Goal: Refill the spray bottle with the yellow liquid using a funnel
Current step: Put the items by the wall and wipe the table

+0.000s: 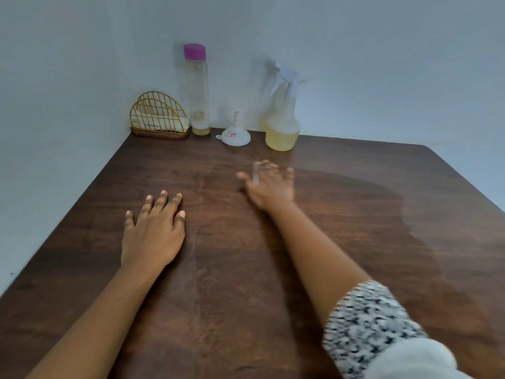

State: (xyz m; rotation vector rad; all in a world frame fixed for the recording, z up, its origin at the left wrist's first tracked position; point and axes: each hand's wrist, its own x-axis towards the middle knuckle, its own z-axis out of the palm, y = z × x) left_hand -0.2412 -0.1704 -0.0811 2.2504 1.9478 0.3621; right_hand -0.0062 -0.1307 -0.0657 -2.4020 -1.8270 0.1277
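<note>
Plastic spray bottle (282, 127), far side, probably light, smooth, part-full: hold its narrow neck. Hands empty: left hand (153, 231) flat on counter (355, 228), right hand (269, 187) spread above it.

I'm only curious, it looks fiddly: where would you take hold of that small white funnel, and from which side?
Probably the narrow spout. The funnel stands upside down, wide mouth on the table, spout up, so a pinch from above suits. Come from the near side, where the right hand is: the wall is behind, the purple-capped bottle left, the spray bottle right.
</note>
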